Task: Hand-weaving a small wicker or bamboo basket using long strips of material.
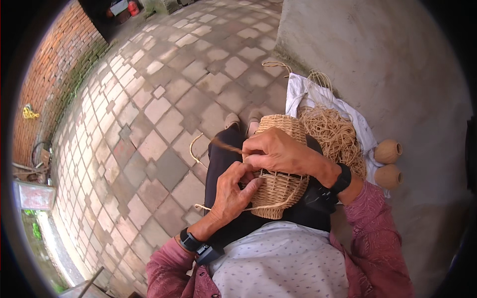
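Left hand (233, 191) pinches strand (268, 205) at basket (280, 164); right hand (276, 151) grips weaver (226, 145). Risk: strand slips, weave loosens; basket rolls off lap.

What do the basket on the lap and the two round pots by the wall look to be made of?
The basket looks woven from pale natural cane or rattan, matte: thin strands cross upright ribs, matching the loose strand pile beside it. The two round pots look like the same tan woven fibre, though they are too small to rule out clay.
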The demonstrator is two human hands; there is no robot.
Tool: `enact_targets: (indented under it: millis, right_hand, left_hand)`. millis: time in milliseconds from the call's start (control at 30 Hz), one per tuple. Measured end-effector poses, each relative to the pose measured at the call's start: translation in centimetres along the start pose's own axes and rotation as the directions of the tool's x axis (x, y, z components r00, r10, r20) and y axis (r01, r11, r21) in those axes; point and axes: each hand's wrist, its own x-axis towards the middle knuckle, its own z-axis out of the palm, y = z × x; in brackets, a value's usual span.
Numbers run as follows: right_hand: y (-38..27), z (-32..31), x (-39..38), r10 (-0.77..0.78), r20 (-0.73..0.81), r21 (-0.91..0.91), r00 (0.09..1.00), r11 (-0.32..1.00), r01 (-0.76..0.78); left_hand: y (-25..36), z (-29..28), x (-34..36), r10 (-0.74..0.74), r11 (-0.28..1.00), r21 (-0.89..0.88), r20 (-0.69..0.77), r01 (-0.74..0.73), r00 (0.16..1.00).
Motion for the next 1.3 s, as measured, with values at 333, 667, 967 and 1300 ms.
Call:
enact_targets:
  millis: [333, 667, 967, 1300]
  right_hand:
    - [2.0, -0.1, -6.3, -0.072, -0.482, -0.024, 0.873, 0.997, 0.069]
    - [2.3, 1.3, -10.9, -0.023, -0.402, 0.226, 0.915, 0.966, 0.123]
    - [6.1, 2.5, -13.0, 0.213, -0.419, 0.481, 0.883, 0.877, 0.016]
    - [8.5, 2.2, -13.5, 0.269, -0.377, 0.518, 0.886, 0.854, -0.038]
  left_hand:
    - [1.9, 1.5, 0.9, 0.057, 0.99, 0.13, -0.047, -0.051, 0.997]
    - [1.5, 2.8, -0.8, 0.188, 0.934, 0.336, -0.166, -0.124, 0.968]
    - [0.9, 3.0, -1.0, 0.179, 0.933, 0.341, -0.161, -0.115, 0.971]
    - [0.3, 3.1, -0.4, 0.147, 0.944, 0.32, -0.187, -0.081, 0.971]
